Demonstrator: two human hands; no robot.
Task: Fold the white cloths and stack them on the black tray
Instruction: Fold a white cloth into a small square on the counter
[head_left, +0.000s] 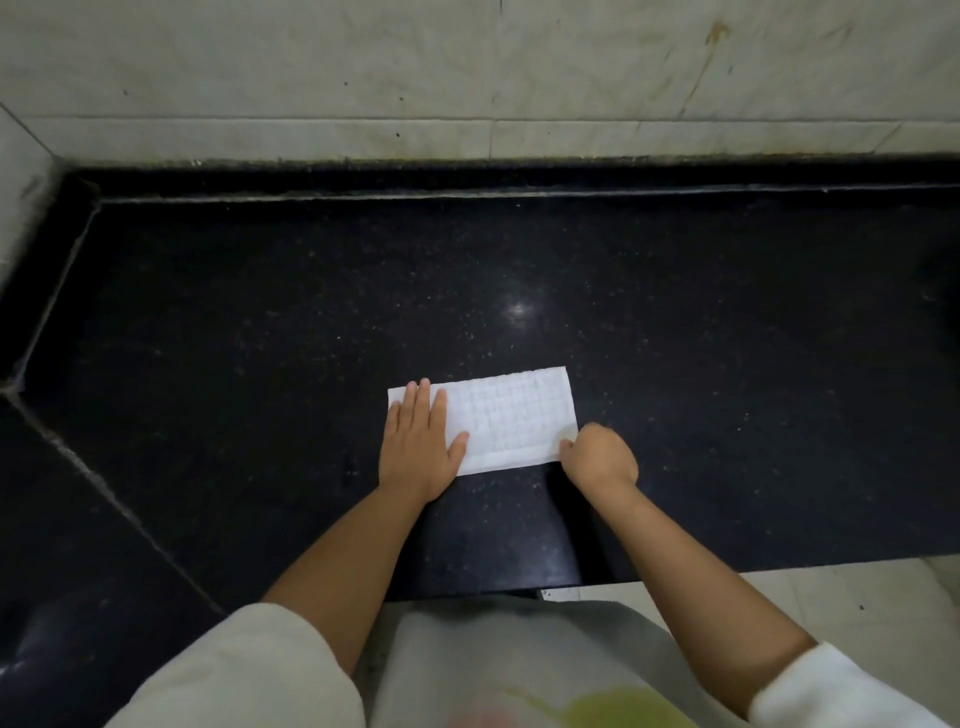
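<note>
A white cloth (511, 415), folded into a long rectangle, lies flat on the black stone counter (519, 291) near its front edge. My left hand (418, 441) presses flat on the cloth's left end, fingers straight and pointing away from me. My right hand (600, 454) has its fingers curled and pinches the cloth's near right corner. No black tray is in view.
A pale tiled wall (467, 78) runs along the back of the counter and turns along the left side. The counter's front edge (727, 566) drops to a light floor at the lower right. A seam crosses the counter at the left.
</note>
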